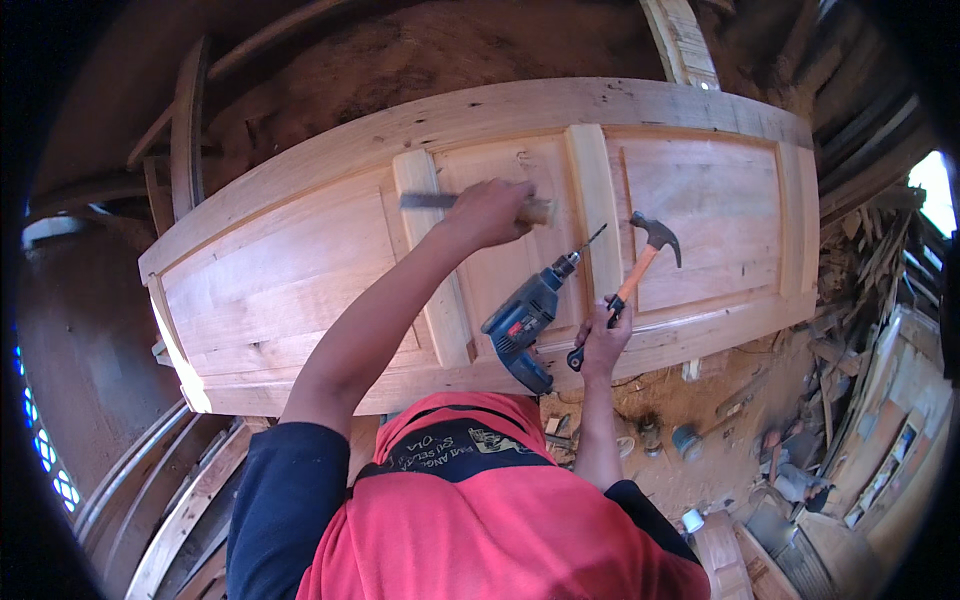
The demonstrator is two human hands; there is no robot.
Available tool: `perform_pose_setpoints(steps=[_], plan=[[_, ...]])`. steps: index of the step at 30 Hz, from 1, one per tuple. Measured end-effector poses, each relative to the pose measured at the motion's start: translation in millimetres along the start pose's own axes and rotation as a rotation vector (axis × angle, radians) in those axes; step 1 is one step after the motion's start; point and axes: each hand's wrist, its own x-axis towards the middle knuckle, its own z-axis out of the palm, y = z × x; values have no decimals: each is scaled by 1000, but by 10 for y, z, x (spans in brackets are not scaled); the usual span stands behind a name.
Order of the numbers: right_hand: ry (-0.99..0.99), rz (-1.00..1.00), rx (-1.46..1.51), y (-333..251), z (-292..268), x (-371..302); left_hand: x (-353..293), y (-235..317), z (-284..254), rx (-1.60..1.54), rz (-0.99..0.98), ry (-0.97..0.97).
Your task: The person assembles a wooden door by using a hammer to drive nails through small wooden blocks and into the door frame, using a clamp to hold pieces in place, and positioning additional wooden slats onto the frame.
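Note:
My left hand is closed around what looks like a chisel. Its flat grey blade points left, and its blurred wooden handle end sticks out on the right. Below is a wooden panel door lying flat across supports. My right hand grips a claw hammer by its orange and black handle, with the dark head up over the right panel. Between my hands a blue power drill lies on the door, its bit pointing up and right; my right hand is just beside it.
Timber supports show beyond the door's far edge. Long boards lean at the lower left. Wood scraps and small containers litter the dirt floor on the right. The door's near edge is close to my body.

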Motion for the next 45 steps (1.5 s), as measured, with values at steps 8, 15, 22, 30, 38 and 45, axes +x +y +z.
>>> perform_pose_setpoints(steps=[8, 15, 22, 30, 38, 45], plan=[[-20, -78, -241, 538, 238, -202, -1130, -272, 994, -643, -48, -300], [118, -106, -619, 284, 363, -327, -1256, 68, 1033, -450, 129, -283], [187, -126, -793, 217, -568, -305, -1465, 943, 1264, -368, 315, -530], [474, -228, -873, -115, -1126, 299, -1924, 770, 1317, -101, 377, -628], [450, -221, -792, -268, -1214, 843, -2139, 233, 1082, -61, 81, -418], [472, -535, -628, -305, -1125, 436, -1700, 290, 626, 90, 165, -175]])
